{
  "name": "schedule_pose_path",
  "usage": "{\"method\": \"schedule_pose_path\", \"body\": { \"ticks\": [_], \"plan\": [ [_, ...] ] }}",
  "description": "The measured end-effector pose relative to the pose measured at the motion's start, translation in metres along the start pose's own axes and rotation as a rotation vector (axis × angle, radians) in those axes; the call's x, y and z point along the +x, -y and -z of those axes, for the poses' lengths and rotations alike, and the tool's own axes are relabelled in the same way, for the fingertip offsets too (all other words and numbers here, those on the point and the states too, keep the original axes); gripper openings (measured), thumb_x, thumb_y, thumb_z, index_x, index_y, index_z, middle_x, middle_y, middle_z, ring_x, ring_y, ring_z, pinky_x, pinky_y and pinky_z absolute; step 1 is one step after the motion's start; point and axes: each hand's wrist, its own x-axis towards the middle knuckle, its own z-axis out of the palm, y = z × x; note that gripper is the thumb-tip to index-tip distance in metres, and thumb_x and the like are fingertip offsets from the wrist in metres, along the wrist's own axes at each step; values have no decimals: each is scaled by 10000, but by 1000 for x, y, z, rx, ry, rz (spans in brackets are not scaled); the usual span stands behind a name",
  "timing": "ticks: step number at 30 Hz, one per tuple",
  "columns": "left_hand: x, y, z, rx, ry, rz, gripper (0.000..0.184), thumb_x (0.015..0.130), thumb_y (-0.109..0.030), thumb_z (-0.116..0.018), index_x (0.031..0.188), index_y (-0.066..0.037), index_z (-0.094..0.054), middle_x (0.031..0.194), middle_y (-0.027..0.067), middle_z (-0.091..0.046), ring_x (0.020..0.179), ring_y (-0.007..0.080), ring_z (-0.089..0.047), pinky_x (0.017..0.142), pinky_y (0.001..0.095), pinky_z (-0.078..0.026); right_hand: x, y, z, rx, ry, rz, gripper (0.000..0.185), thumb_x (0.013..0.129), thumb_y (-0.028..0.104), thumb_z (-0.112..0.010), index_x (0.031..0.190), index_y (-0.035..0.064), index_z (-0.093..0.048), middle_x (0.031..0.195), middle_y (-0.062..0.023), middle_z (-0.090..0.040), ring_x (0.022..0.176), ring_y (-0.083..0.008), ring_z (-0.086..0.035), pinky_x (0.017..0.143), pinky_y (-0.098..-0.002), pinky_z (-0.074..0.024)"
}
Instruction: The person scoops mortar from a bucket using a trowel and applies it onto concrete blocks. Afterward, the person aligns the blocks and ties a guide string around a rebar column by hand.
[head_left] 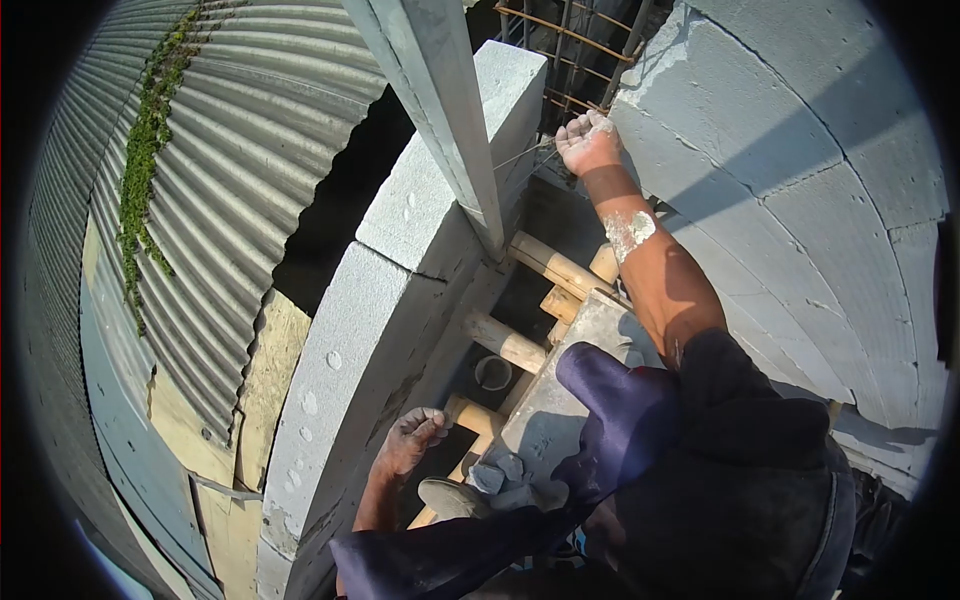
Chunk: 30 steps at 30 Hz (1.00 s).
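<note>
My right hand (588,145) is stretched far out, its fingers curled closed beside the upright steel bars. A thin string (523,156) runs from beside the metal post (440,120) to its fingers. White paste or dust coats those fingers and a patch of the forearm. Lower down, my left hand (412,440) is closed, with thumb and fingertips together, near the end of a round wooden pole (470,412). Whatever it might hold is hidden or too small to see. Between my hands and the left side stands a wall of pale blocks (345,330).
Rusty rebar (575,50) rises at the top. Poles carry a dusty board (540,420) with rubble lumps (490,475) by my shoe (452,497). Gaps open between the poles. A block wall (800,200) flanks the right; corrugated roofing (260,130) lies left.
</note>
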Motion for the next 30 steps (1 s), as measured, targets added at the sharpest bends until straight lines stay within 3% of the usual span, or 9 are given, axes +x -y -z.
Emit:
{"method": "schedule_pose_path", "body": {
  "ticks": [3, 6, 14, 19, 26, 30],
  "plan": [
    [-11, -43, -4, 259, 69, -128, 225, 964, -251, -640, 1051, -45, -634, 931, 2, -636, 870, 97, -558, 809, 263, -462, 23, 0, 6, 93, 71, -40, 107, 922, 187, -562, 821, 183, -529, 694, 55, -450, 669, -145, -452, 757, -390, -431],
    [-23, -93, -18, 420, 86, -236, 244, 954, -248, -659, 1035, -19, -631, 933, 19, -639, 861, 89, -551, 790, 253, -460, -3, -1, -10, 120, 0, -41, 125, 920, 204, -559, 798, 200, -531, 647, 64, -421, 599, -136, -405, 704, -365, -405],
    [-46, -177, -44, 646, 91, -402, 179, 925, -147, -689, 1014, -2, -636, 933, 66, -660, 877, 121, -605, 779, 280, -500, 3, -3, -6, 249, 127, -127, 112, 908, 194, -584, 806, 224, -549, 642, 75, -409, 617, -131, -406, 700, -350, -386],
    [-30, -214, -64, 596, 147, -452, 172, 927, -125, -676, 1039, -4, -628, 942, 85, -668, 881, 140, -627, 779, 287, -508, 1, -2, 13, 158, 231, -161, 84, 927, 261, -645, 870, 214, -607, 776, 61, -616, 715, -135, -590, 761, -379, -451],
    [0, -258, -117, 843, 47, -677, 207, 918, -142, -684, 1042, 10, -618, 917, 113, -657, 892, 195, -668, 774, 326, -521, 0, 16, 33, 103, 334, -240, 101, 929, 220, -648, 869, 153, -600, 778, 26, -612, 725, -158, -586, 775, -388, -471],
    [1, -258, -111, 815, -167, -584, 233, 898, -170, -704, 1029, 3, -619, 894, 140, -657, 877, 250, -679, 758, 341, -524, 5, 21, 39, 111, 420, -300, 114, 942, 175, -613, 868, 93, -583, 798, -25, -602, 747, -189, -566, 788, -419, -472]
  ]
}}
